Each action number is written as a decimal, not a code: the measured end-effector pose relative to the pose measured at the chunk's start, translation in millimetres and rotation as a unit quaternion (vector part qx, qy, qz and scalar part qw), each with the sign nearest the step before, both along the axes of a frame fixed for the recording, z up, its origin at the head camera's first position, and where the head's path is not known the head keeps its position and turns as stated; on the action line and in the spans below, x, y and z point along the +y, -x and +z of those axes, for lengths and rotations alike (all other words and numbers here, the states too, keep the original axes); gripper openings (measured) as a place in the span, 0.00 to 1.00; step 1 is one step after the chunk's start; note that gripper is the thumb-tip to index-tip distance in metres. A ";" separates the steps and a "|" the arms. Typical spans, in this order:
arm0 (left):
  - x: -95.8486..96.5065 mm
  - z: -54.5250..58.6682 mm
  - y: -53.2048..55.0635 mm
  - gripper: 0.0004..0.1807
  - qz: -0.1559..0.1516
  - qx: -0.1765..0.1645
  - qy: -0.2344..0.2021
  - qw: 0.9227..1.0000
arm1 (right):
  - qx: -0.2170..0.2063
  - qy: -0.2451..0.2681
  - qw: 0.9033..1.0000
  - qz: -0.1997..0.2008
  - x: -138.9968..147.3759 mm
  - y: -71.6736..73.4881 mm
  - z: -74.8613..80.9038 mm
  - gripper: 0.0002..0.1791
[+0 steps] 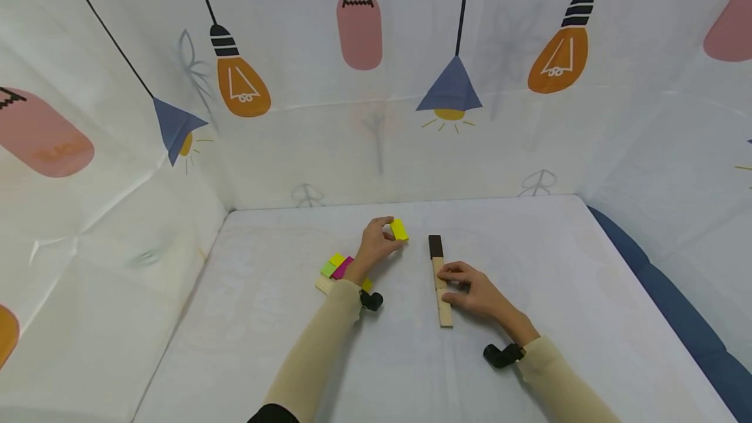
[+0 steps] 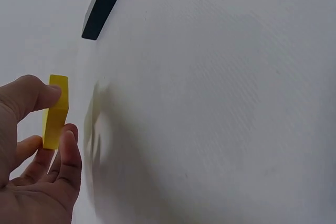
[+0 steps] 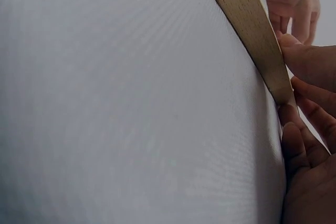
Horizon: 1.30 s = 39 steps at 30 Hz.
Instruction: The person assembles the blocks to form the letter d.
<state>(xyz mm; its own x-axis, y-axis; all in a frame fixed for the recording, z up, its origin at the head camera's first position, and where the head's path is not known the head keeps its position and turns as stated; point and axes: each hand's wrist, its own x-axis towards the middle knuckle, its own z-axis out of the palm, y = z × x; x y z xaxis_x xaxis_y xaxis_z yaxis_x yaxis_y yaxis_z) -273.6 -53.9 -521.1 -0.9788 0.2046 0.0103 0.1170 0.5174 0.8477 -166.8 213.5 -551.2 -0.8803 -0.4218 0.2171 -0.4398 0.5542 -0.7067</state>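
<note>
In the head view, my left hand (image 1: pixel 376 244) pinches a yellow block (image 1: pixel 399 230), held over the table to the left of a black block. The left wrist view shows this yellow block (image 2: pixel 55 113) between thumb and fingers. My right hand (image 1: pixel 478 289) touches a straight row made of the black block (image 1: pixel 435 247) at the far end and plain wooden blocks (image 1: pixel 444 312) nearer me. Thumb and forefinger stand apart along the row. Close up, a wooden block (image 3: pixel 254 40) has dark markings on its end, with right fingertips at its edge.
Left of the row, partly behind my left wrist, lies a cluster with a green block (image 1: pixel 328 269), a magenta block (image 1: pixel 342 269), yellow pieces and a pale wooden block (image 1: pixel 324 284). The white-covered table (image 1: pixel 247 344) meets a lamp-patterned cloth (image 1: pixel 388 142) at the back. Blue seating (image 1: pixel 670 292) runs along the right.
</note>
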 end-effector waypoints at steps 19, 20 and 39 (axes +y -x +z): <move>39.4 12.4 31.3 0.36 -0.032 0.004 -0.026 0.999 | -0.012 -0.011 1.000 0.001 5.5 5.5 6.1 0.24; 39.6 13.0 32.0 0.36 -0.031 0.000 -0.029 0.999 | -0.014 -0.012 1.000 0.000 5.3 5.4 6.2 0.24; 67.4 -2.9 40.4 0.34 -0.062 -0.023 0.031 0.997 | -0.024 0.006 1.000 0.000 2.2 4.4 1.3 0.24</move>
